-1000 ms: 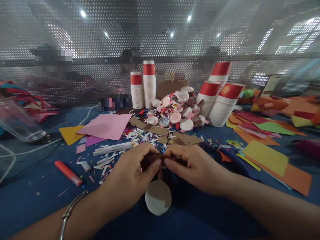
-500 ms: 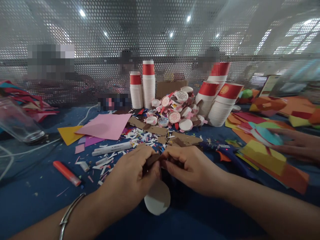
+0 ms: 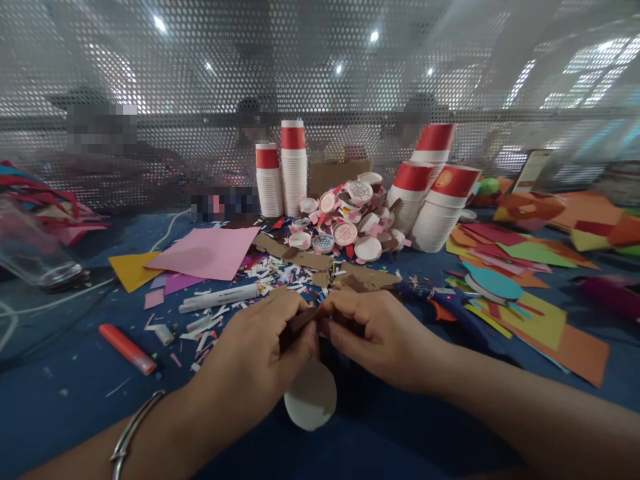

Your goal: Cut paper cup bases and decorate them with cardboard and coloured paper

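A dark brown piece [image 3: 303, 321], mostly hidden by fingers, is pinched between both hands at the centre. My left hand [image 3: 265, 340] wraps round its left part, fingers closed. My right hand [image 3: 373, 333] pinches its right end, thumb and fingertips together. Just below the fingers is a white paper disc [image 3: 311, 396]; whether it is joined to the brown piece is hidden. Beyond the hands lie torn brown cardboard [image 3: 367, 275] and a heap of small white discs with drawn patterns and pink tabs [image 3: 345, 233].
Stacked paper cups [image 3: 293, 173] stand behind, with more cup stacks [image 3: 437, 213] at right. A blue glue gun [image 3: 463, 313] lies right of my hands. Also around are a red marker [image 3: 127, 349], white marker [image 3: 220, 297], pink paper [image 3: 210, 252] and a clear cup [image 3: 37, 250].
Another person's hand at the right has left view, and the turquoise-topped disc now lies on the coloured paper there. The view shifts slightly; my hands keep their hold.
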Motion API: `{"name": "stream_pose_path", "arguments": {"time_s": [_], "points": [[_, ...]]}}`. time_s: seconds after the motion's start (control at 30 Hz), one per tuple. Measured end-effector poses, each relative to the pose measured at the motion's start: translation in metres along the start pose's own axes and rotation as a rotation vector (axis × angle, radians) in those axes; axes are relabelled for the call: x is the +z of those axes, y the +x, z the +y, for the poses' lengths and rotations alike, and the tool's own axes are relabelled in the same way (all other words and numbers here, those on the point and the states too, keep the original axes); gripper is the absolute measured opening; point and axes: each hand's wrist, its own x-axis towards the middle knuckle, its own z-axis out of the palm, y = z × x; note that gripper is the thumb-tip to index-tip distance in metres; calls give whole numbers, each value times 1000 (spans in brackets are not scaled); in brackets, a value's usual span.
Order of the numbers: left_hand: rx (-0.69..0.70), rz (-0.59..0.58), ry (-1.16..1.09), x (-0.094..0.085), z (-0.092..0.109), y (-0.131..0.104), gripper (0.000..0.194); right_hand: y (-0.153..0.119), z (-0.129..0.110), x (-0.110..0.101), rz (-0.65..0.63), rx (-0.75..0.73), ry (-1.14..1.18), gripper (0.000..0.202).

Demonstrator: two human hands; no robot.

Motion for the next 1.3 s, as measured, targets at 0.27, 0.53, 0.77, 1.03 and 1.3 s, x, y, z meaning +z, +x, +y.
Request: {"name": "stream_pose_path", "arguments": {"time_s": [0.27,0.53,0.77,1.03,1.3], "points": [[51,24,36,-2,2,0,21,1,0,0,12,-10,24,14],[27,8,21,-1,1,-1,20,0,-1,1,16,-11,19,13],[-9,-15,4,-2,-1,-2,17,2,1,5,20,-13,4,11],[13,-4,9,-2,0,-2,18,1,1,5,25,-25,-19,12],[-131,-67,-149,-2,0,1,21,0,-2,3,17,-17,-18,13]]}}
